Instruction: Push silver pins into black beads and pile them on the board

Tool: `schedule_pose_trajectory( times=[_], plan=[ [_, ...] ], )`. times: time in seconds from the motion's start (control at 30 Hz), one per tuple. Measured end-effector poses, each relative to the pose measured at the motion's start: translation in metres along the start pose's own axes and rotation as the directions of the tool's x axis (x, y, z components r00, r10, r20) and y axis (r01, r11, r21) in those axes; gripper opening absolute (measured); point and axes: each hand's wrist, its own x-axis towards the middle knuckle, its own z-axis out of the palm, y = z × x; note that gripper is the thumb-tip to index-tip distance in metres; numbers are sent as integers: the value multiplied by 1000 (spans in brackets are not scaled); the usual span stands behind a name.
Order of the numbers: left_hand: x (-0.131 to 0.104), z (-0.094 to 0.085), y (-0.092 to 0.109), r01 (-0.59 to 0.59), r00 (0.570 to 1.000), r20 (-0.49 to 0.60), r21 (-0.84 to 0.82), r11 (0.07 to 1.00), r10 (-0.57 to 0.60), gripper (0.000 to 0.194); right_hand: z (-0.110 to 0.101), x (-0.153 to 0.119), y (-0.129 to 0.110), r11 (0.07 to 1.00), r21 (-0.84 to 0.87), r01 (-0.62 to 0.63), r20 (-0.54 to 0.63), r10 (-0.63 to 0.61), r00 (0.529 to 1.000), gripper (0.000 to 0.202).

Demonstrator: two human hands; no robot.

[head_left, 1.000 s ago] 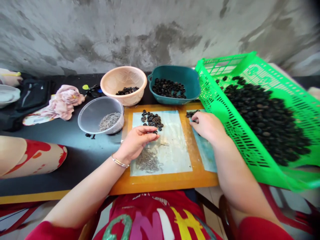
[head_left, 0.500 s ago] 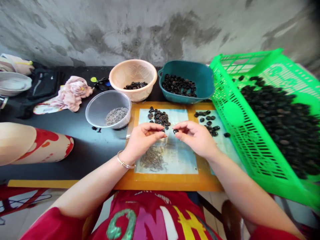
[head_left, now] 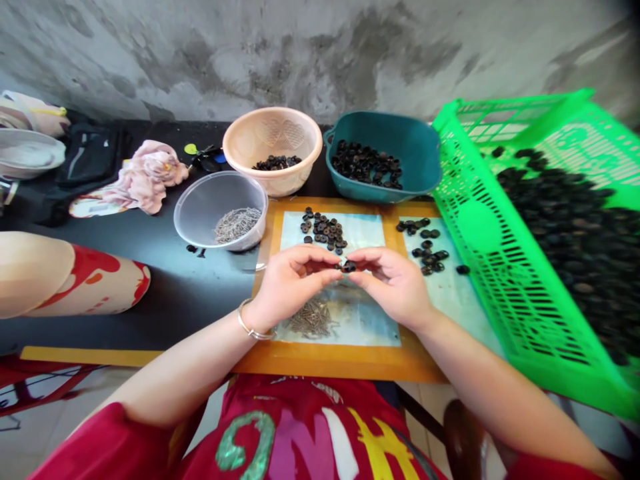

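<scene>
My left hand (head_left: 297, 280) and my right hand (head_left: 393, 283) meet fingertip to fingertip over the pale sheet. Between the right thumb and fingers sits a small round black piece (head_left: 349, 266). The left fingers pinch a small dark piece that touches it, partly hidden by the fingertips. Just beyond the hands lie several black discs with centre holes (head_left: 327, 231). Below the left hand is a heap of thin metal pins (head_left: 315, 319). More round black pieces (head_left: 430, 257) lie on a second sheet to the right.
A clear bowl of metal pins (head_left: 180, 217), a peach bowl (head_left: 230, 143) and a teal basin (head_left: 425, 153) with black pieces stand behind. On the right is a large green crate (head_left: 475, 233) full of black pieces. A paper cup (head_left: 107, 280) lies at left, near a pink cloth (head_left: 150, 177).
My hands have come together, and the two small pieces that were apart now touch. The view has shifted slightly.
</scene>
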Motion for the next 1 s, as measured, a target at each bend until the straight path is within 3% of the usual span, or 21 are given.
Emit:
schedule_pose_trajectory(
  times=[0.8,1.0],
  plan=[
    [0,-1,1,-2,999,38,33,999,1,13,-3,0,-5,992,-113,57,33,-54,998,19],
    [0,0,1,99,994,49,-36,994,-98,14,-4,2,-8,987,-124,103,33,-100,994,16]
  ],
)
